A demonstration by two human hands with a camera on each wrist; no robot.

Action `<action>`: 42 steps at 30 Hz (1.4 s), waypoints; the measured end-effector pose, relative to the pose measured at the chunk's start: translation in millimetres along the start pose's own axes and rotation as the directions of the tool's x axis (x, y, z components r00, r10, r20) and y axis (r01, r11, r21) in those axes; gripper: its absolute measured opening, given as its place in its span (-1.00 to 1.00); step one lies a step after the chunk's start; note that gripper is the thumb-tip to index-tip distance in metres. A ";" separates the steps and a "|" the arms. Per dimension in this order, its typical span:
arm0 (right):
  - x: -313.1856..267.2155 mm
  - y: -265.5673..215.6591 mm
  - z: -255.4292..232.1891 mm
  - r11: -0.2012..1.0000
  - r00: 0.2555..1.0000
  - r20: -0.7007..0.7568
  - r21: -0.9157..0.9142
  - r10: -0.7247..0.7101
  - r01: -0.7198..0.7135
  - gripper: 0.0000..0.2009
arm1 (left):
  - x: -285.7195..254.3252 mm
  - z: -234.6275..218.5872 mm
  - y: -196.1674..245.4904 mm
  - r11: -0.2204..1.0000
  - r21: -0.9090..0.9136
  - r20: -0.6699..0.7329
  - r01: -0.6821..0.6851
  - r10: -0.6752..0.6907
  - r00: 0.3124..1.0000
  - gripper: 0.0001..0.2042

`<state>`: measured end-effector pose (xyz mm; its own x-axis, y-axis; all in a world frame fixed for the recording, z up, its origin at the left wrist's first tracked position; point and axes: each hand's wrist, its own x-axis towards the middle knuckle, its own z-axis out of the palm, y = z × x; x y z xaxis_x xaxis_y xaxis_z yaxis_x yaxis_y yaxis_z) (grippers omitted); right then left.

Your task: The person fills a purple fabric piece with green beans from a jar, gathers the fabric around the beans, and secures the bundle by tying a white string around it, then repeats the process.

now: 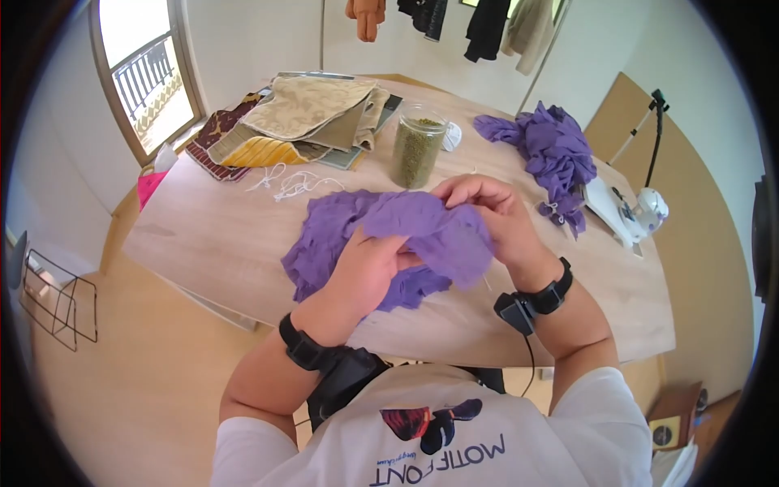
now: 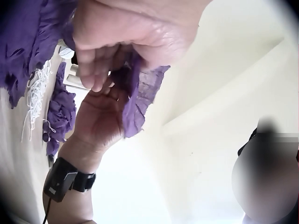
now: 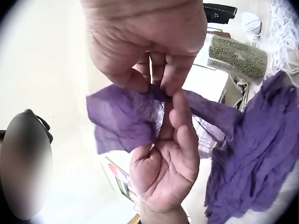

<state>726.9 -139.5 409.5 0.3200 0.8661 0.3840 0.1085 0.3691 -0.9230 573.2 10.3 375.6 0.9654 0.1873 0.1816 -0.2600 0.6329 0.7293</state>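
Observation:
A crumpled purple cloth (image 1: pixel 333 219) lies on the table, one part of it lifted between the two hands. The left hand (image 1: pixel 365 264) holds the raised part from below, thumb on top. The right hand (image 1: pixel 495 215) pinches its upper edge between thumb and fingers. In the right wrist view, the right hand (image 3: pixel 147 42) pinches the thin purple fabric (image 3: pixel 124 119) from above, and the left hand (image 3: pixel 166 170) supports it below. The left wrist view shows the left hand (image 2: pixel 135 35) close to the right hand (image 2: pixel 100 119), with a fabric flap (image 2: pixel 142 100) between them.
Behind the cloth stands a jar of green grains (image 1: pixel 419 150), with white string (image 1: pixel 296 185) and stacked fabric samples (image 1: pixel 304 109) to its left. Another purple bundle (image 1: pixel 556 146) lies back right, near a white device (image 1: pixel 613 213). The table (image 1: pixel 203 235) has a curved far edge.

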 end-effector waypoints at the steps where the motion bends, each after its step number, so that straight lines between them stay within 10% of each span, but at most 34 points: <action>1: -6.7 1.5 -1.8 0.997 1.000 -0.009 -0.072 -0.026 0.025 -0.81 | 0.6 1.0 -3.4 0.985 0.167 -0.056 -0.048 0.058 0.997 -0.71; 3: -15.5 -1.3 -1.0 0.973 0.996 -0.023 -0.217 -0.085 0.078 -0.72 | 5.1 2.4 -10.9 0.863 0.492 -0.125 -0.116 0.202 0.972 -0.76; 5: -22.2 -15.7 15.1 0.729 0.966 0.058 -0.645 -0.252 0.229 -0.65 | 6.2 10.2 -12.0 0.739 0.661 -0.080 -0.130 0.241 0.967 -0.80; 9: -32.9 -19.3 25.6 0.410 0.955 0.100 -0.887 -0.279 0.213 -0.65 | 8.0 26.9 -8.1 0.480 0.877 -0.058 -0.035 0.178 0.982 -0.84; 13: -34.7 -13.0 7.6 0.730 0.962 -0.131 -0.678 -0.241 0.090 -0.78 | 17.8 23.8 -22.4 0.609 0.774 -0.045 -0.172 0.325 0.945 -0.83; 16: -35.1 -10.2 -2.9 0.983 0.936 -0.346 -0.184 -0.059 -0.006 -0.83 | 20.4 14.1 -24.3 0.780 0.609 -0.190 -0.139 0.315 0.930 -0.82; 18: -37.1 -7.5 -16.3 0.995 0.942 -0.337 -0.098 -0.009 -0.026 -0.80 | 20.5 28.2 -18.1 0.866 0.461 -0.242 -0.196 0.335 0.911 -0.82; 21: -39.8 0.8 -36.2 0.998 0.916 -0.401 -0.065 -0.019 -0.008 -0.73 | 16.3 31.9 -2.4 0.623 0.717 -0.054 -0.313 0.497 0.866 -0.86; 27: -13.5 -31.8 -12.0 0.963 0.982 -0.146 -0.256 -0.123 0.083 -0.44 | 17.2 25.4 24.3 0.587 0.779 0.164 -0.219 0.147 0.975 -0.72; 30: -0.8 -31.5 2.9 0.930 0.996 -0.078 -0.362 0.042 -0.067 -0.32 | 20.9 23.9 25.0 0.463 0.799 0.320 -0.383 0.212 0.923 -0.65; 35: 21.3 -19.2 -12.0 0.961 0.969 0.034 0.121 0.245 -0.248 -0.51 | 6.4 17.5 53.9 0.701 0.694 0.155 -0.161 0.073 0.985 -0.55; 39: 16.8 -39.1 10.2 0.982 0.986 -0.011 0.096 0.165 -0.163 -0.75 | -18.8 26.3 59.0 0.879 0.474 -0.048 -0.054 0.087 0.995 -0.51; 42: 2.6 -57.5 38.7 0.998 1.000 0.004 0.066 0.017 -0.018 -0.83 | -25.2 -13.5 44.1 0.983 0.001 0.083 -0.182 0.181 0.980 -0.56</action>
<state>685.1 -145.4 464.5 0.3177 0.8739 0.3679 0.0401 0.3753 -0.9260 537.1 43.7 394.3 0.9006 0.2360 0.3650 -0.4315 0.5871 0.6850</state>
